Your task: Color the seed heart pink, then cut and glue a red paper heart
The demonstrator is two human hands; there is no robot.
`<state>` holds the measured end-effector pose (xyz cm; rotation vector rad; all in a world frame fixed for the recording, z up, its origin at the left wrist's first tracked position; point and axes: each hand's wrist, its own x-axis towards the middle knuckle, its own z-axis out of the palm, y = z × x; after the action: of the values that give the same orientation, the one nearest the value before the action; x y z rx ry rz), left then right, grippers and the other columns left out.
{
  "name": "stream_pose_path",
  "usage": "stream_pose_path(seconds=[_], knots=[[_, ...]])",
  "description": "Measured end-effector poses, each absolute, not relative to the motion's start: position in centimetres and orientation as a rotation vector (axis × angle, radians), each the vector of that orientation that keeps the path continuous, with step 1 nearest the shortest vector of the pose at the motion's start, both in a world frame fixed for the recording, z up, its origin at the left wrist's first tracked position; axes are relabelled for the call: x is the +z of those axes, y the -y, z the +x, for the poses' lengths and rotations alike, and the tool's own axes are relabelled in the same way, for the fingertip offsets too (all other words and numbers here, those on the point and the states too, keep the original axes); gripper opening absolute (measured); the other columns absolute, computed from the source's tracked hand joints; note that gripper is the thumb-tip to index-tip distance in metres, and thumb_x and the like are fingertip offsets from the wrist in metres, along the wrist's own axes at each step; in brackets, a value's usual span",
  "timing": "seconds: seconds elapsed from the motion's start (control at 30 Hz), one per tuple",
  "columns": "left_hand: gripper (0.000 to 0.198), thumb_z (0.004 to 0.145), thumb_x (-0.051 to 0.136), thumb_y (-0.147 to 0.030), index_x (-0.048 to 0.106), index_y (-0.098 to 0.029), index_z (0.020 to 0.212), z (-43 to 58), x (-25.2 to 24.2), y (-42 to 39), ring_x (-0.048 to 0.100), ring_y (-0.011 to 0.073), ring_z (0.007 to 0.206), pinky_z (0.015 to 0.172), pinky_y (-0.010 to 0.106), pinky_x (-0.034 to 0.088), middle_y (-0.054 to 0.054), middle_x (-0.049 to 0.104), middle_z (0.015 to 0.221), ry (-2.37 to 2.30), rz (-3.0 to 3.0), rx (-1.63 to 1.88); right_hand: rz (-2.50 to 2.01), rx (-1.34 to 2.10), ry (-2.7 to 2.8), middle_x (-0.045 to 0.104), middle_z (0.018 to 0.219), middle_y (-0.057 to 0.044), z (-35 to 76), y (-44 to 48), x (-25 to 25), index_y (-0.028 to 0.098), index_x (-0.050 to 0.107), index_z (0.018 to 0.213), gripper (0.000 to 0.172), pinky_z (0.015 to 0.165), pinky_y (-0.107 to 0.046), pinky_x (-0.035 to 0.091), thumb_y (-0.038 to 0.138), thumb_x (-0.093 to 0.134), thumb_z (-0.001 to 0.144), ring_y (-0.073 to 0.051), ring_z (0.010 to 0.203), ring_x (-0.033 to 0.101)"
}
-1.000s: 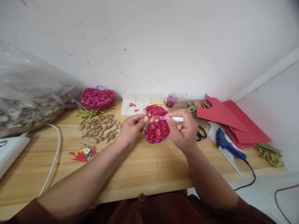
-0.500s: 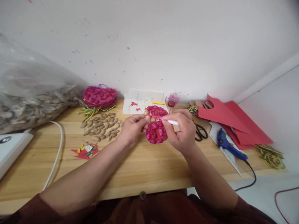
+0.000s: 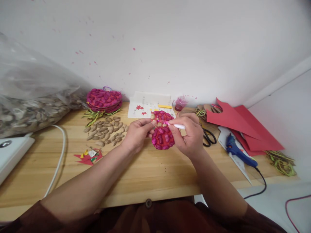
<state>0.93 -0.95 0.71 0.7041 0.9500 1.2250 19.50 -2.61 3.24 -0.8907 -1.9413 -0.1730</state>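
My left hand (image 3: 139,133) pinches the left edge of a round red piece covered with peanuts (image 3: 163,139), held up over the table. Most of its peanuts are magenta; a few near the left edge and middle are still pale tan. In my right hand (image 3: 189,134) is a slim white-handled paintbrush (image 3: 179,126), its pink-stained tip touching the peanuts around the middle of the piece. The fingers of both hands are closed. My right fingers hide part of the piece's right edge.
Loose peanuts (image 3: 107,131) lie to the left, before a stack of magenta peanut pieces (image 3: 104,98) and a bag of peanuts (image 3: 31,110). A cup of magenta paint (image 3: 179,104) stands at the back. Rightward are scissors (image 3: 208,137), a blue glue gun (image 3: 239,152) and red paper (image 3: 252,126).
Hardly anything differs. The brush and my right hand have shifted very slightly on the piece; my left hand keeps its hold.
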Motion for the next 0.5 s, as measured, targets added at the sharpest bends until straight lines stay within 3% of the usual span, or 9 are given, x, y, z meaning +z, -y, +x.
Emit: stream_pose_path(seconds=[0.5], knots=[[0.032,0.054,0.096,-0.027,0.075,-0.01,0.071,0.89,0.86,0.83,0.048,0.0057,0.047,0.043,0.018,0.034,0.001,0.064,0.06,-0.949,0.658,1.195,-0.922,-0.138,1.893,0.074,0.085,-0.003,20.56,2.12,3.42,0.026,0.072,0.097,0.009,0.085,-0.045,0.052,0.021,0.07,0.09,-0.024,0.091,0.063]])
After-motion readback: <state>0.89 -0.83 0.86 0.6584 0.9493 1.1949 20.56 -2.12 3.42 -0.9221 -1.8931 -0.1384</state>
